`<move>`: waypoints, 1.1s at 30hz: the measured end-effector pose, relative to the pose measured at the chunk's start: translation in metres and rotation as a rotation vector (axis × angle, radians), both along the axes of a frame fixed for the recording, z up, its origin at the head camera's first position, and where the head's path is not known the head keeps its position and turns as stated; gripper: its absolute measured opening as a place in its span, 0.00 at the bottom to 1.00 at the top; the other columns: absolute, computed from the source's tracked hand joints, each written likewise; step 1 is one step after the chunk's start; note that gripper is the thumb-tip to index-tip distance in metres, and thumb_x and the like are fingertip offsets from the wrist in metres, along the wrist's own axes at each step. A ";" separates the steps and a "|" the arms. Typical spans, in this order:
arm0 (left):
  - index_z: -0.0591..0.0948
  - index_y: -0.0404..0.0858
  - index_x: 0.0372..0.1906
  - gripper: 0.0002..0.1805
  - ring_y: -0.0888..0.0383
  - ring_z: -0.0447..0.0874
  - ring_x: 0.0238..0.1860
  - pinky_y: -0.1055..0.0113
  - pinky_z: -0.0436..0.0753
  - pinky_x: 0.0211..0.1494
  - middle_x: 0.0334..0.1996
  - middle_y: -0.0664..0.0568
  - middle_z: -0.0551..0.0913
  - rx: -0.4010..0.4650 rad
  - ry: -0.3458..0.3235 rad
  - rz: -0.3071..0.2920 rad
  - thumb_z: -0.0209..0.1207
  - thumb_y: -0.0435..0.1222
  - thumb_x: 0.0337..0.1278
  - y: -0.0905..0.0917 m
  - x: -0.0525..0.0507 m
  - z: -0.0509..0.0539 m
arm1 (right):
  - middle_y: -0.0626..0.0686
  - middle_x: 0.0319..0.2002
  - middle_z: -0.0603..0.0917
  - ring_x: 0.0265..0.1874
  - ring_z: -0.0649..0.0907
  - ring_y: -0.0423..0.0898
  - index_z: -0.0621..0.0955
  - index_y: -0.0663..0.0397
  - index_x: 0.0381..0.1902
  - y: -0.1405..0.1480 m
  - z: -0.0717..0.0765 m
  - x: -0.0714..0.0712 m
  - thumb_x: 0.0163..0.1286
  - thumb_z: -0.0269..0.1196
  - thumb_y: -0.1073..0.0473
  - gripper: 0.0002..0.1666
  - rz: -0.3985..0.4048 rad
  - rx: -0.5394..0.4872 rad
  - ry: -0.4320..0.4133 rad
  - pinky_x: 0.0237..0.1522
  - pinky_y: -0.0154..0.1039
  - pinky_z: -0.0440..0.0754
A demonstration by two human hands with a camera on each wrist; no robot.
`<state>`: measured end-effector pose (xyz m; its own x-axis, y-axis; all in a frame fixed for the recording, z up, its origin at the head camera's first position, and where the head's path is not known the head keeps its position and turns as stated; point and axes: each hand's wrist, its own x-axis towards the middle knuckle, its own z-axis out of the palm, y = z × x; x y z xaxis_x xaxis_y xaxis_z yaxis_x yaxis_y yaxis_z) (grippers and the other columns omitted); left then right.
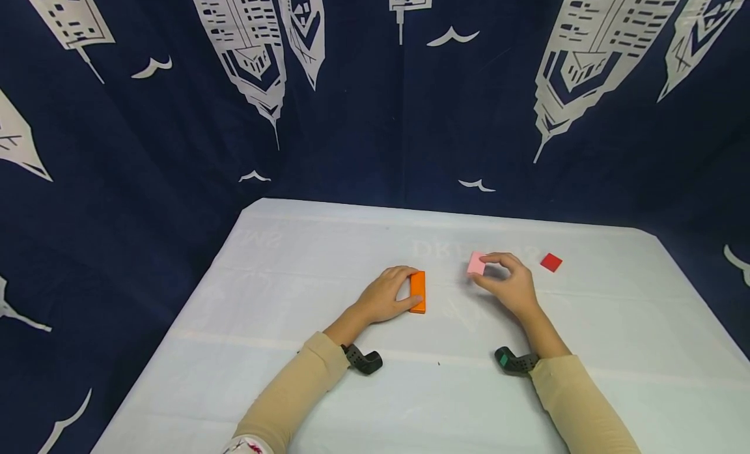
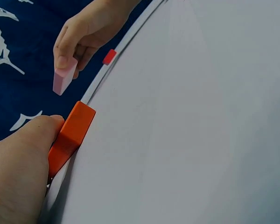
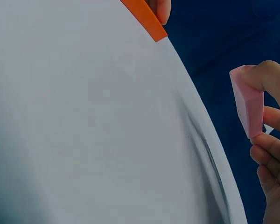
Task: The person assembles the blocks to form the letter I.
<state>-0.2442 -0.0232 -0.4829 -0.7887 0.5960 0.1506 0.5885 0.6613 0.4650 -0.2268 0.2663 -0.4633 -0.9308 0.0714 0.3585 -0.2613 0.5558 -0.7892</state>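
Tan sleeves [image 1: 301, 392] nearest, left hand [image 1: 383, 296] grips orange block [image 1: 418, 286] on table [image 1: 422, 395], right hand [image 1: 511, 288] pinches pink block [image 1: 475, 264] raised between it and a red piece [image 1: 551, 262]; light, level pressure in both probably serves best.

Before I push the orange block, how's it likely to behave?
The orange block is probably stiff: its edges look straight in the grip of the left hand. With flat faces and square corners, it would likely slide rather than roll. Its surface shows no visible texture, so fingers may slip a little.
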 end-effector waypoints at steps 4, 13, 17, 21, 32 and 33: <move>0.67 0.43 0.69 0.33 0.53 0.63 0.69 0.59 0.64 0.71 0.67 0.50 0.69 0.006 0.010 -0.001 0.54 0.55 0.65 0.000 0.000 0.000 | 0.60 0.48 0.82 0.54 0.76 0.55 0.84 0.63 0.45 -0.005 0.002 0.003 0.49 0.78 0.59 0.25 0.008 -0.005 0.016 0.62 0.58 0.67; 0.67 0.42 0.69 0.34 0.52 0.64 0.69 0.58 0.65 0.70 0.67 0.48 0.69 0.017 0.015 -0.004 0.53 0.56 0.66 -0.001 0.000 -0.002 | 0.57 0.48 0.82 0.54 0.75 0.53 0.84 0.60 0.45 -0.016 0.009 0.013 0.49 0.78 0.57 0.25 0.022 -0.005 0.015 0.62 0.59 0.67; 0.67 0.43 0.69 0.34 0.53 0.64 0.69 0.58 0.65 0.70 0.67 0.49 0.69 0.011 0.014 0.000 0.53 0.56 0.66 0.000 0.000 -0.002 | 0.57 0.49 0.82 0.55 0.75 0.55 0.84 0.59 0.45 -0.020 0.010 0.017 0.49 0.78 0.57 0.25 0.048 0.006 0.004 0.62 0.61 0.66; 0.67 0.43 0.69 0.34 0.53 0.64 0.69 0.58 0.65 0.70 0.67 0.49 0.69 0.010 0.014 0.003 0.54 0.56 0.66 0.000 0.000 -0.002 | 0.57 0.48 0.82 0.55 0.76 0.55 0.84 0.58 0.44 -0.023 0.010 0.021 0.49 0.79 0.57 0.24 0.078 0.016 0.006 0.61 0.61 0.67; 0.67 0.43 0.70 0.34 0.53 0.63 0.69 0.59 0.64 0.71 0.68 0.49 0.69 0.011 0.013 0.001 0.55 0.55 0.65 0.000 0.000 -0.001 | 0.52 0.47 0.83 0.51 0.77 0.45 0.85 0.55 0.42 -0.034 0.011 0.029 0.47 0.79 0.58 0.23 0.121 0.027 0.043 0.58 0.49 0.72; 0.67 0.43 0.70 0.34 0.53 0.63 0.69 0.59 0.64 0.71 0.68 0.50 0.69 0.009 0.012 0.002 0.55 0.55 0.65 0.000 0.000 -0.001 | 0.51 0.47 0.83 0.51 0.77 0.44 0.85 0.54 0.42 -0.035 0.010 0.030 0.47 0.79 0.58 0.23 0.121 0.034 0.047 0.58 0.47 0.72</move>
<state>-0.2445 -0.0230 -0.4843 -0.7877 0.5933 0.1661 0.5933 0.6579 0.4639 -0.1969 0.2316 -0.4530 -0.9141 -0.0531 0.4019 -0.3640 0.5440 -0.7561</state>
